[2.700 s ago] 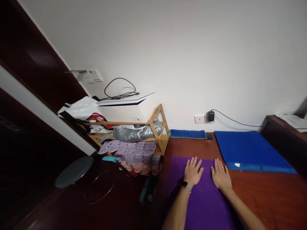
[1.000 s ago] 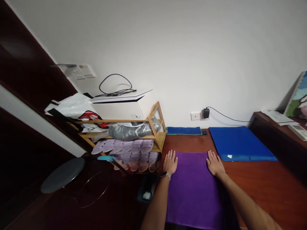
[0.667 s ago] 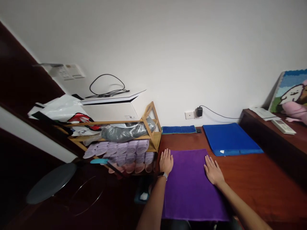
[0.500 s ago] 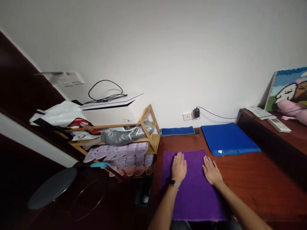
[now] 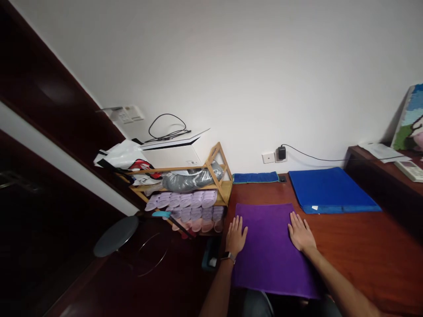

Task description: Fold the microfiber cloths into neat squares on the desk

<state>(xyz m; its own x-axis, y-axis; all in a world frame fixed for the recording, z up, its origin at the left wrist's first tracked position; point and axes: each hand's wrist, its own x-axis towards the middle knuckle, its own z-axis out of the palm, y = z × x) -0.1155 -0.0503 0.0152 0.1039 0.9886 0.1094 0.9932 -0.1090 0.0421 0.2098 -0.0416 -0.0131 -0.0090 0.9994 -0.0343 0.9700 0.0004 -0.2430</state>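
The purple towel (image 5: 269, 246) lies flat at the table's (image 5: 363, 246) near left corner, running away from the person, with the left hand (image 5: 236, 235) and right hand (image 5: 300, 232) spread flat on its side edges.

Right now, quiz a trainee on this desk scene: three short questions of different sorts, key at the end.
1. True or false: both hands lie flat on the purple cloth.
2. Which lies nearest the wall socket? A) folded blue cloth B) large blue cloth C) purple cloth
3. Fill in: the left hand rests at the purple cloth's ___ edge, the right hand at its right edge.

Key: 1 true; 2 A; 3 left.
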